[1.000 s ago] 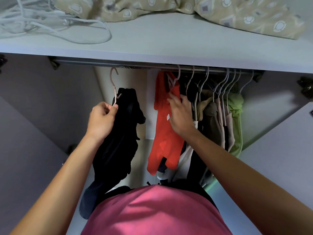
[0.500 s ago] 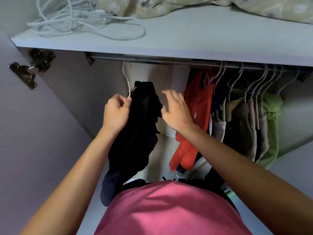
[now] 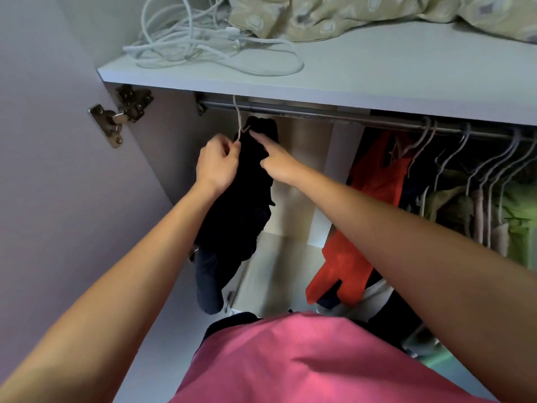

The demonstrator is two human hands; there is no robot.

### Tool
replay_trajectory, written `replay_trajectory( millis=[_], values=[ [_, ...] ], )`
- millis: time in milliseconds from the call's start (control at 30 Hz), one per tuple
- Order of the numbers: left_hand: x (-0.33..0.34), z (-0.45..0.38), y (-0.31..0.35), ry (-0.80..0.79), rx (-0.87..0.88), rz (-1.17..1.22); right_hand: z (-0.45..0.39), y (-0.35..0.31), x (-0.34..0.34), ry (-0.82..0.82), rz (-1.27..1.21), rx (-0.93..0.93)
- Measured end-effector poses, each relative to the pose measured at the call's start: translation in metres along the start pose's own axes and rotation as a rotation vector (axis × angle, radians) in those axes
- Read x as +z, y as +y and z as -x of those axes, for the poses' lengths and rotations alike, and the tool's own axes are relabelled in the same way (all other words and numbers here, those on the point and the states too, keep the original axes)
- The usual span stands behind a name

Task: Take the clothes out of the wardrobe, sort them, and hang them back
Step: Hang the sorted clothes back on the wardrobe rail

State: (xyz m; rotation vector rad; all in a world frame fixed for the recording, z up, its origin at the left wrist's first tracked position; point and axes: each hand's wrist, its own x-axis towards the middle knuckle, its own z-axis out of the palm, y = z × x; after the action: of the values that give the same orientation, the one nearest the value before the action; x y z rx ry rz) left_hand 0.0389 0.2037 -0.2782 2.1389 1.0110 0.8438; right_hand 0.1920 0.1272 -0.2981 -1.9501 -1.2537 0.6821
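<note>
Comparing with half a second back, I see my right hand [image 3: 277,164] has crossed from open air beside the red garment [image 3: 374,181] to the black garment [image 3: 247,193], forefinger stretched out and touching its top fold, the other fingers loosely curled and gripping nothing. My left hand [image 3: 216,164] still pinches the neck of the pale hanger [image 3: 237,123], whose hook now reaches up to the rail [image 3: 319,113] at about eleven o'clock; whether it sits fully over the rail I cannot tell. The view has swung left, so the door hinge [image 3: 119,117] sits at nine o'clock. Inside the wardrobe [image 3: 162,158], the black garment hangs alone at the left end, well apart from the rest: the red garment, then olive, beige and green clothes [image 3: 494,216] crowded on grey hangers toward three o'clock. On the top shelf [image 3: 377,68] lie a coil of white cable [image 3: 203,45] and patterned green bedding [image 3: 348,16]. No writing or label is legible.
</note>
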Motion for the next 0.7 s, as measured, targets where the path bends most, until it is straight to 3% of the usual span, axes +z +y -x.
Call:
replay_trajectory(
  millis=[333,600,700],
  values=[
    [0.018,-0.020,-0.037,-0.116,-0.065,0.029,-0.020,-0.008,0.011,-0.066,0.139,-0.009],
    [0.003,0.017,-0.064,-0.132,0.154,-0.339,-0.039,-0.020,0.029,-0.006,0.065,0.013],
    [0.000,0.037,-0.070,-0.134,0.146,-0.421,-0.051,-0.030,0.034,-0.032,0.121,0.039]
  ],
)
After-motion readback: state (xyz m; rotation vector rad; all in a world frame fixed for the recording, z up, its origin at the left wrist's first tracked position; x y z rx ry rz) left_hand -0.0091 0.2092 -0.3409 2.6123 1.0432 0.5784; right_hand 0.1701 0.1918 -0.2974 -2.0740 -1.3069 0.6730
